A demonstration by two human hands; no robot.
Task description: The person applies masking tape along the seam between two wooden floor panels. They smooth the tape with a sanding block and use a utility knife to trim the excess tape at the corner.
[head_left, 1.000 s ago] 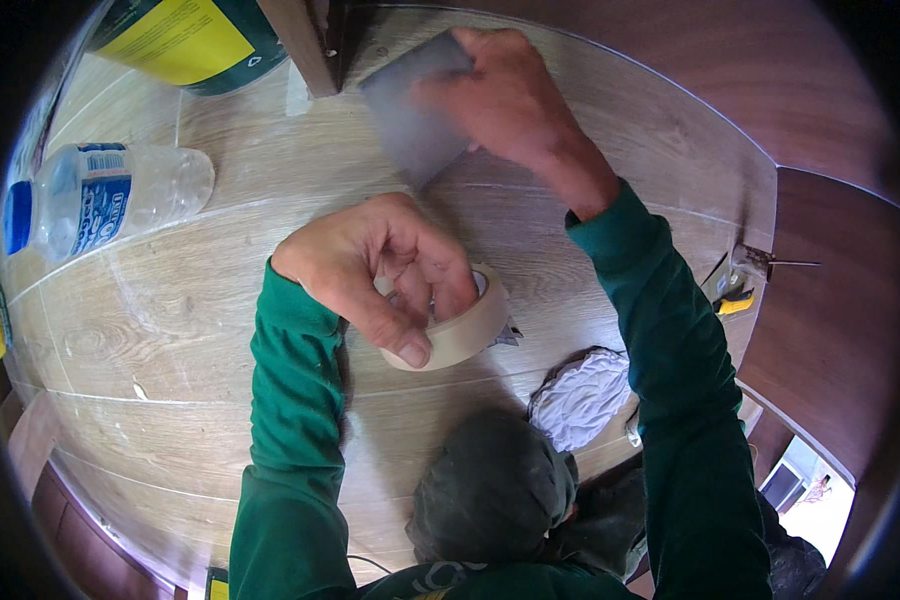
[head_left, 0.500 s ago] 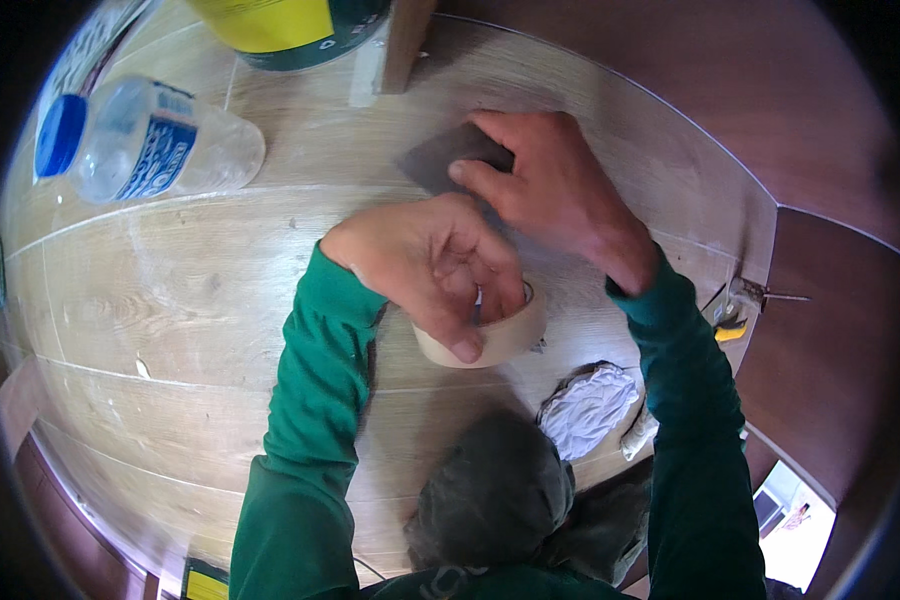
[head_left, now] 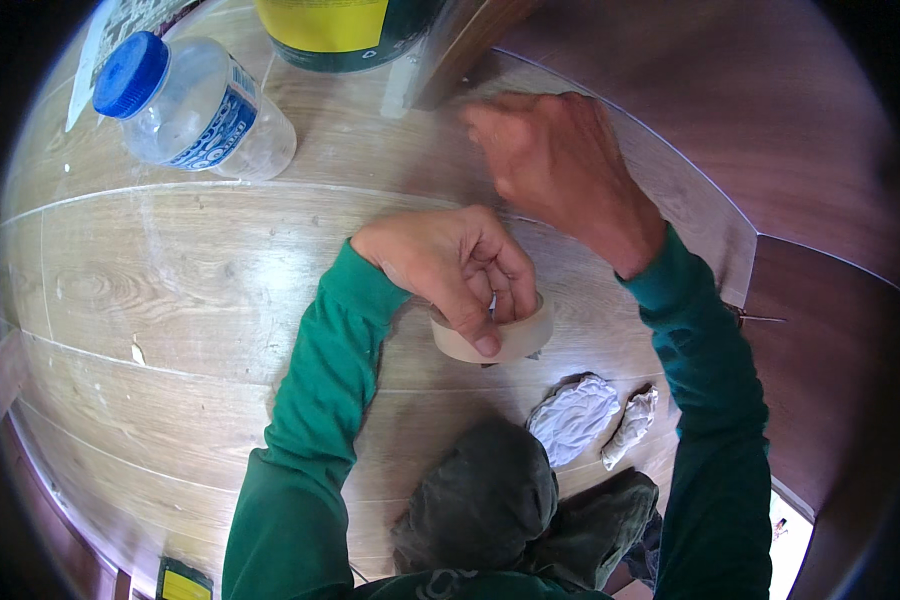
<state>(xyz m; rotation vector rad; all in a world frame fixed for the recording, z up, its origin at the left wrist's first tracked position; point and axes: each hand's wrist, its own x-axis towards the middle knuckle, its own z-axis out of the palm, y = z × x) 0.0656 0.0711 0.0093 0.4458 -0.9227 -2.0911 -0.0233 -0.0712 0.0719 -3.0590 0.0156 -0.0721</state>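
Observation:
My left hand (head_left: 460,270) is closed round the rim of a cream ring-shaped roll of tape (head_left: 518,340), thumb outside and fingers in its hollow. Further off and to the right, my right hand (head_left: 560,160) is curled, with its back toward me and its fingertips smeared by motion. It is close to the base of an upright wooden post (head_left: 460,60). Whatever those fingers hold is hidden; the dark flat sheet seen in them earlier does not show now. Both hands are over a wood-look tiled floor (head_left: 190,290).
A clear plastic bottle with a blue cap (head_left: 210,115) lies at the far left. A green and yellow bucket (head_left: 345,35) stands beside the post. By my knee (head_left: 480,490) lie a crumpled white cloth (head_left: 573,418) and a whitish rolled piece (head_left: 630,428). Dark reddish panels (head_left: 820,330) border the right side.
My right hand has moved slightly away toward the post, and the dark flat sheet has gone from sight. My left hand keeps its hold on the tape roll. The whole view has shifted a little.

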